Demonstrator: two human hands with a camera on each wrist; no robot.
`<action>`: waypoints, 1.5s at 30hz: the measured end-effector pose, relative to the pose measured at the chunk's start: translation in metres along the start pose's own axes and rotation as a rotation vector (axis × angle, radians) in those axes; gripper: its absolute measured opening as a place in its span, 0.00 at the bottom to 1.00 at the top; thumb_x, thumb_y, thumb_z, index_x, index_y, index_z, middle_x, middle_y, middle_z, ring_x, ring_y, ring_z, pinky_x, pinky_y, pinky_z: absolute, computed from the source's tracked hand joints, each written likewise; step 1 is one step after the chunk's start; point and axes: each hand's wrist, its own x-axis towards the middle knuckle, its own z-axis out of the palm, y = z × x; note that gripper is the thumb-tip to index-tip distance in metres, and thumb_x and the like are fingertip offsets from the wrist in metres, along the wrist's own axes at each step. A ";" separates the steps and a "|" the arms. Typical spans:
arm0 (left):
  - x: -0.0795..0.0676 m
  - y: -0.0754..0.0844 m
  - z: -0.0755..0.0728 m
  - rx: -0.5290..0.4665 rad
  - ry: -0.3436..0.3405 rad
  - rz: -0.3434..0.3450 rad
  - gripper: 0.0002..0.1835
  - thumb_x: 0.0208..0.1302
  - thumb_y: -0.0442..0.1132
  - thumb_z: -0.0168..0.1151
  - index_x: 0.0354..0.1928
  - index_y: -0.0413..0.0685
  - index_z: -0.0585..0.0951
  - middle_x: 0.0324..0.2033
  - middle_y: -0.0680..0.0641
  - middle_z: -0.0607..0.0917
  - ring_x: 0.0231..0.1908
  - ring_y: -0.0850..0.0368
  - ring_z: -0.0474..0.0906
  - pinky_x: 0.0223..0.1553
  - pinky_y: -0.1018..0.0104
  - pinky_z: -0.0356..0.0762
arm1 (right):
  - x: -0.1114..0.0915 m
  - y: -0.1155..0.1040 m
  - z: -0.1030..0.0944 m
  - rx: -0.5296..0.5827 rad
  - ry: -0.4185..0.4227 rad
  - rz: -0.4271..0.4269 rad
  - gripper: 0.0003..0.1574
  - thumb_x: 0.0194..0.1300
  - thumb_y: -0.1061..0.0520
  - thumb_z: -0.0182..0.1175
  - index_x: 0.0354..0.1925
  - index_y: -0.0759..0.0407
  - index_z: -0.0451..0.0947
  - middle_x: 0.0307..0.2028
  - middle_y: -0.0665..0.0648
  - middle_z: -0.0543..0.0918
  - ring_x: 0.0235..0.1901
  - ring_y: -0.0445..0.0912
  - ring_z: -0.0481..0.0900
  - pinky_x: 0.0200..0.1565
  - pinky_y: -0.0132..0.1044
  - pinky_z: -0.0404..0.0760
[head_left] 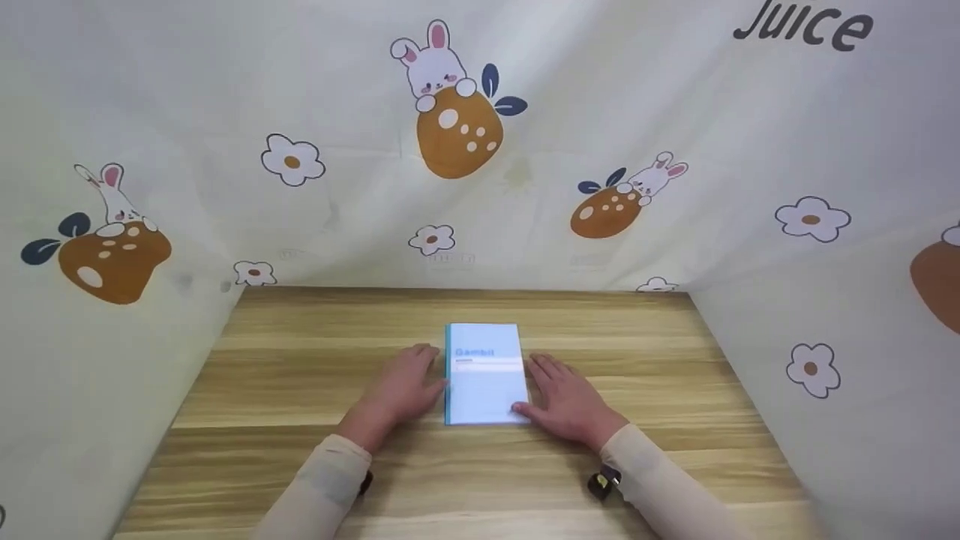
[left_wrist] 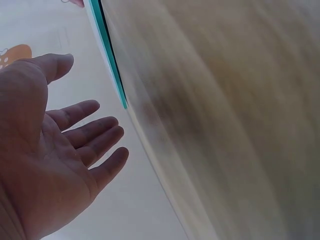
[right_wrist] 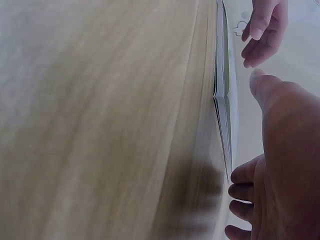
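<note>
A thin book (head_left: 486,390) with a pale cover and a teal spine lies on the wooden table, its cover facing up. Blue lettering on it seems to read "Gambit". Beside the spine is my left hand (head_left: 405,388), fingers extended and slightly spread; its thumb tip is close to the spine, and I cannot tell whether they touch. On the other side, my right hand (head_left: 566,401) has its fingers alongside the right edge and its thumb at the lower right of the cover. In the right wrist view the page edges (right_wrist: 220,90) show between the covers.
The wooden table (head_left: 300,465) carries the book. A pale cloth (head_left: 337,97) printed with rabbits, orange fruit and flowers rises behind the table and along both sides. Each light sleeve has a dark wrist device (head_left: 602,482) under it.
</note>
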 end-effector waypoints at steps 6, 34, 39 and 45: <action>0.001 0.002 -0.002 0.009 -0.020 -0.023 0.34 0.71 0.57 0.59 0.73 0.50 0.70 0.71 0.43 0.70 0.72 0.45 0.64 0.71 0.45 0.62 | 0.000 0.000 0.003 -0.010 -0.016 -0.013 0.63 0.68 0.18 0.39 0.76 0.66 0.57 0.76 0.64 0.61 0.75 0.58 0.57 0.73 0.55 0.58; -0.001 0.002 -0.002 0.013 0.005 0.003 0.31 0.71 0.52 0.58 0.71 0.48 0.72 0.71 0.42 0.70 0.71 0.44 0.64 0.72 0.47 0.62 | -0.001 -0.003 0.004 0.033 -0.024 0.007 0.62 0.68 0.19 0.41 0.76 0.65 0.58 0.76 0.62 0.61 0.75 0.57 0.57 0.71 0.57 0.62; -0.001 0.003 -0.001 0.002 -0.002 -0.002 0.31 0.71 0.53 0.59 0.71 0.48 0.72 0.71 0.42 0.70 0.72 0.44 0.64 0.71 0.45 0.62 | -0.001 -0.007 -0.001 0.054 -0.032 0.024 0.62 0.68 0.18 0.41 0.77 0.64 0.57 0.76 0.62 0.61 0.76 0.56 0.56 0.72 0.57 0.60; 0.000 0.005 0.001 0.018 -0.001 0.013 0.31 0.71 0.54 0.60 0.71 0.49 0.72 0.70 0.43 0.71 0.71 0.45 0.65 0.70 0.45 0.64 | 0.002 -0.011 -0.007 0.052 -0.027 0.030 0.62 0.68 0.18 0.39 0.77 0.63 0.56 0.77 0.61 0.59 0.76 0.55 0.55 0.73 0.55 0.58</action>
